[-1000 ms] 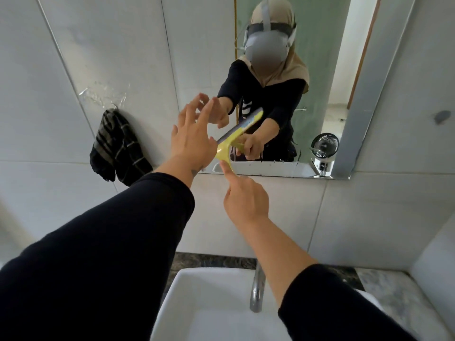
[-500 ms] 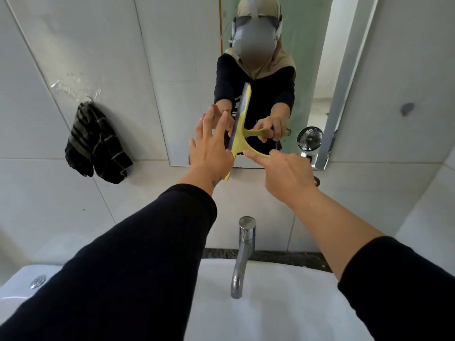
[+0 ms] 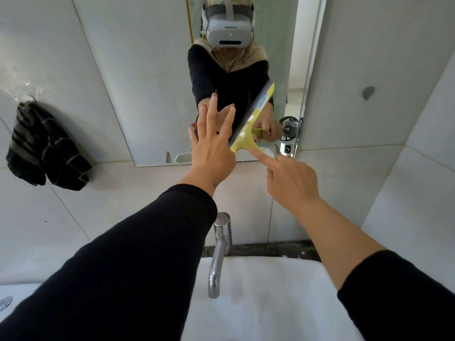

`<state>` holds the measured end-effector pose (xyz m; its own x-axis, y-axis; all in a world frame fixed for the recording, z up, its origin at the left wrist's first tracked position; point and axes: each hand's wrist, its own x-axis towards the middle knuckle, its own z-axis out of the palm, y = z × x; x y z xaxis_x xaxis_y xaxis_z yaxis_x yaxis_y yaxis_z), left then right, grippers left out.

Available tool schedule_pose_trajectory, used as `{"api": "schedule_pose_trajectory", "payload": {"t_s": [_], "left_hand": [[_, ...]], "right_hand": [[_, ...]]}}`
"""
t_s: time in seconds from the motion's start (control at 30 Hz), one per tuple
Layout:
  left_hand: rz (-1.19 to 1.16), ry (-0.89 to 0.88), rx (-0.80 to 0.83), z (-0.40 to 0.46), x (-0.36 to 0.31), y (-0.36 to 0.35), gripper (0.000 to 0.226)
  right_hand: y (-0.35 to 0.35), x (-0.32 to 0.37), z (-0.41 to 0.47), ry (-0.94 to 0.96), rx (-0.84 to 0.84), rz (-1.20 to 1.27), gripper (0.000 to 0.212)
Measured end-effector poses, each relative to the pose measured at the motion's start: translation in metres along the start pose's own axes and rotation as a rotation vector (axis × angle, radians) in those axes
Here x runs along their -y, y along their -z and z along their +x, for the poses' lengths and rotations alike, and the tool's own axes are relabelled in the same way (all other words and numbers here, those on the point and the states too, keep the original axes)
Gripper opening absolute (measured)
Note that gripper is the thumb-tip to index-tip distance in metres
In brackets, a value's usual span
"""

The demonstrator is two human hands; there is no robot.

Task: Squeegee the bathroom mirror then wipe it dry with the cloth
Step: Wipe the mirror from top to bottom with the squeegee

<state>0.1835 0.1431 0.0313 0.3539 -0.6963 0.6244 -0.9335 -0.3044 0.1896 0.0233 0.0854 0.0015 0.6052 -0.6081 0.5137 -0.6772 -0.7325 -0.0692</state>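
Note:
The wall mirror [image 3: 152, 94] hangs above the basin and reflects a person with a headset. A yellow squeegee [image 3: 251, 119] with a grey blade lies tilted against the lower glass, blade rising to the upper right. My right hand [image 3: 290, 178] grips its handle, index finger stretched along it. Just left of the blade, my left hand [image 3: 211, 143] is flat on or close to the glass with its fingers spread and nothing in it. A dark striped cloth [image 3: 46, 146] hangs on the tiled wall at the left, well away from both hands.
A chrome tap [image 3: 220, 252] stands over the white basin [image 3: 270, 299] directly below my arms. A small fan [image 3: 288, 126] shows at the mirror's lower right corner. Tiled walls surround the mirror, and a side wall closes in at the right.
The squeegee blade has swung from near upright to leaning up and right. My left hand has stayed beside it, fingers spread. The view has shifted, so the mirror and cloth sit differently.

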Motion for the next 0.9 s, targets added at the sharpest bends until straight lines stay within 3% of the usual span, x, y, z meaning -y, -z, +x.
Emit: {"api": "schedule_pose_trajectory", "payload": {"t_s": [0.9], "left_hand": [[-0.008, 0.04, 0.086, 0.001, -0.006, -0.01, 0.1]], "right_hand": [[-0.034, -0.022, -0.037, -0.266, 0.061, 0.388, 0.066]]}}
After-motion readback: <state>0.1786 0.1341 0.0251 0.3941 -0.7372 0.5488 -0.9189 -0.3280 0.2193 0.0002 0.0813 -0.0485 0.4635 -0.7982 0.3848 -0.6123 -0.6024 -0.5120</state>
